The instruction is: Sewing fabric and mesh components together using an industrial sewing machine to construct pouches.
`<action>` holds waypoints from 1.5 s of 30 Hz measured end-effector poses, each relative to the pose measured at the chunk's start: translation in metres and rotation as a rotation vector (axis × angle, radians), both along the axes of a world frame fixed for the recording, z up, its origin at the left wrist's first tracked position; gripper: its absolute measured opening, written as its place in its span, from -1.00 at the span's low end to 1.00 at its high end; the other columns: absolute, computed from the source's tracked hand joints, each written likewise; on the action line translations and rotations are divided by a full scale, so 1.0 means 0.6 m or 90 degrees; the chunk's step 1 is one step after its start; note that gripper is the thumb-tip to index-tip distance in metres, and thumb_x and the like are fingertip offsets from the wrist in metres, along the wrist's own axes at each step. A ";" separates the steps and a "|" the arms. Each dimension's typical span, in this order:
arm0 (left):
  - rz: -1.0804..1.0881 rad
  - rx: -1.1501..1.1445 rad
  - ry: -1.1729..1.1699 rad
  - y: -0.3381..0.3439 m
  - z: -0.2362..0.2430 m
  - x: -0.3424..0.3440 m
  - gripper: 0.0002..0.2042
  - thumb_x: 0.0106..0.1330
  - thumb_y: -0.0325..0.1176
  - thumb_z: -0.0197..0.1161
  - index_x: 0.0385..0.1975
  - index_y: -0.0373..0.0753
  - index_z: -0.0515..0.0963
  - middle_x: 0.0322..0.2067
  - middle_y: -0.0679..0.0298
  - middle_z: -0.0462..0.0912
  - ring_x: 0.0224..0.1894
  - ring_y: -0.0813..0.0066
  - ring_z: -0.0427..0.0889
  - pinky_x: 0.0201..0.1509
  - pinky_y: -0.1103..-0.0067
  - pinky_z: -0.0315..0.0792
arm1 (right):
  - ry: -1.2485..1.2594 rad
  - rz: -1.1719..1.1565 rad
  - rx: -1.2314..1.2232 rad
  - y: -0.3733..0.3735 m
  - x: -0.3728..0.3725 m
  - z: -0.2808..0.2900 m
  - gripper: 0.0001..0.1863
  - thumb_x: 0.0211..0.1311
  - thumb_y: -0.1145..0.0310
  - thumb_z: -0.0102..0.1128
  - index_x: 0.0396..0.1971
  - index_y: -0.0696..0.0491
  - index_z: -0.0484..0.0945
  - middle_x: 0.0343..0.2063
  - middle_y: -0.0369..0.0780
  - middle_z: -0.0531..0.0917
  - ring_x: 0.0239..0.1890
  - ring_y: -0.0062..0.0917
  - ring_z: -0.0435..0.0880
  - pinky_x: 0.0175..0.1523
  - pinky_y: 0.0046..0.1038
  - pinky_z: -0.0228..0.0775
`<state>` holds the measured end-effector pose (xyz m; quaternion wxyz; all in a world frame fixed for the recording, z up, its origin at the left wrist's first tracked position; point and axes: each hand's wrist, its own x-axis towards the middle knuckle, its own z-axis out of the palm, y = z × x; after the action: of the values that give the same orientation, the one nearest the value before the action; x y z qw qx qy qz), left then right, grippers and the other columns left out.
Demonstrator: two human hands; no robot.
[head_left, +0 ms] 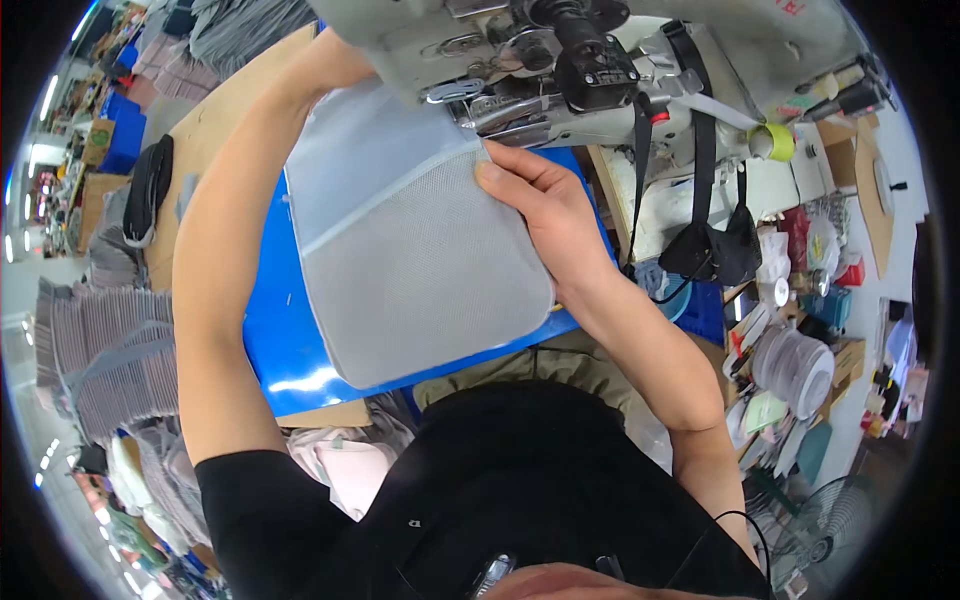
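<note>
while right hand (560, 215) pinched grey mesh panel (420, 270) over blue worktop (275, 350), left hand (343, 62) partly hidden, grip unclear, panel's lower rim looked finished, the stretch at sewing machine (590, 80) apparently not.

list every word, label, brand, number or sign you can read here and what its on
No text reads clearly.
Red marking on the sewing machine: cut off at the picture's upper edge, no whole word shows.
Small light mark on the black shirt: too small to read.
Gray mesh pouch in the right hand: no lettering visible.
Background shelves and boxes: too small or blurred.
</note>
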<state>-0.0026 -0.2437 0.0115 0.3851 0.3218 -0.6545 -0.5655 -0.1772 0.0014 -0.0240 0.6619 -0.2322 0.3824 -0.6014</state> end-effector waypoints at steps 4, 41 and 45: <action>0.133 -0.164 -0.078 0.002 -0.023 0.011 -0.57 0.27 -0.27 0.46 0.12 -0.20 0.58 0.16 0.11 0.62 0.10 0.28 0.64 0.18 0.35 0.52 | -0.005 -0.004 0.028 -0.012 0.014 0.001 -0.66 0.38 0.40 0.34 0.06 0.26 0.66 -0.17 -0.22 0.76 -0.20 -0.63 0.70 -0.06 -0.54 0.55; 0.060 -0.816 -0.386 0.400 0.003 -0.014 -0.86 0.03 -0.56 0.42 -0.40 -0.24 0.65 -0.21 0.29 0.80 -0.20 0.43 0.76 -0.31 0.55 0.45 | 0.149 -0.133 -0.083 0.060 0.033 -0.048 -0.83 0.32 0.50 0.34 -0.13 0.19 0.74 -0.34 -0.31 0.69 -0.42 -0.72 0.66 -0.34 -0.61 0.53; 0.043 -0.795 -0.414 0.359 0.013 -0.013 -0.87 0.07 -0.52 0.41 -0.39 -0.20 0.64 -0.22 0.35 0.80 -0.19 0.44 0.75 -0.25 0.52 0.43 | 0.119 -0.147 -0.096 0.019 0.044 -0.050 -0.84 0.33 0.49 0.34 -0.15 0.19 0.75 -0.44 -0.35 0.71 -0.47 -0.77 0.61 -0.38 -0.63 0.49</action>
<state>-0.0102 -0.0281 0.0195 0.3000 0.2137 -0.9282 0.0535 -0.1506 0.0130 -0.0540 0.5310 -0.2905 0.4202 -0.6761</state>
